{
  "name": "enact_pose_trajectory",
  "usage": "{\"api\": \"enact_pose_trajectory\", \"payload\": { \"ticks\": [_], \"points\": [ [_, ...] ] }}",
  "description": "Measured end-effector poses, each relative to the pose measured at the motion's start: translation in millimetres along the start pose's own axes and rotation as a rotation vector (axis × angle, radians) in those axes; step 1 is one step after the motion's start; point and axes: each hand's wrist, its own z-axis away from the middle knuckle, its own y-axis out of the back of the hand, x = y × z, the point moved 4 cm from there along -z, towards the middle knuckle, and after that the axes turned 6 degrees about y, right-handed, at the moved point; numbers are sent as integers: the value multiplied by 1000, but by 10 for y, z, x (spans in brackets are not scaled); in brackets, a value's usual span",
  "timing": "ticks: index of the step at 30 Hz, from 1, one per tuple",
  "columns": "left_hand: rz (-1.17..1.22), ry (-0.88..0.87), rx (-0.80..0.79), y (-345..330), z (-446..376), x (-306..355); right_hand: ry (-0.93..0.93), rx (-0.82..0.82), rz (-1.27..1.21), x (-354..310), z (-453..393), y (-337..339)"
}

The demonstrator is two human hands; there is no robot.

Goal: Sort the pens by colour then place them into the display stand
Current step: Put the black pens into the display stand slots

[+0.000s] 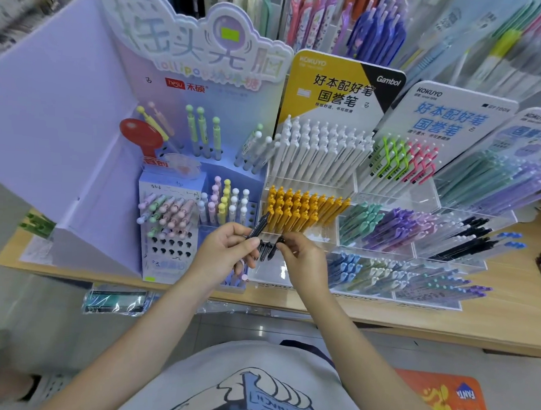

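Note:
My left hand (227,249) grips a black pen (259,226), its top end pointing up toward the orange pens (297,210). My right hand (301,257) pinches the top of another black pen (275,247) that stands in the front left compartment of the clear acrylic display stand (311,237). Two more black pens (263,251) stand in that compartment between my hands. White pens (318,151) fill the back tier of the stand.
A lilac cardboard pen display (169,219) with pastel pens stands at the left. To the right lie compartments of teal, purple, black (466,241) and blue pens. All sit on a wooden shelf (506,314). Plastic packets (116,300) lie below the shelf edge.

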Motion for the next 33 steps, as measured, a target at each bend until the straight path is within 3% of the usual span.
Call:
{"api": "enact_pose_trajectory", "payload": {
  "ticks": [18, 20, 24, 30, 33],
  "points": [
    [-140, -30, 93, -55, 170, 97, -132, -130, 89, 199, 57, -85],
    [-168, -49, 117, -61, 174, 116, -143, -83, -37, 90, 83, 48],
    [-234, -103, 98, -179, 131, 151, -208, -19, -629, -314, 158, 443],
    [-512, -314, -27, -531, 58, 196, -135, 19, -648, -483, 165, 733],
    [-951, -441, -21, -432, -8, 209, -160, 121, -630, -348, 154, 870]
  ]
}}
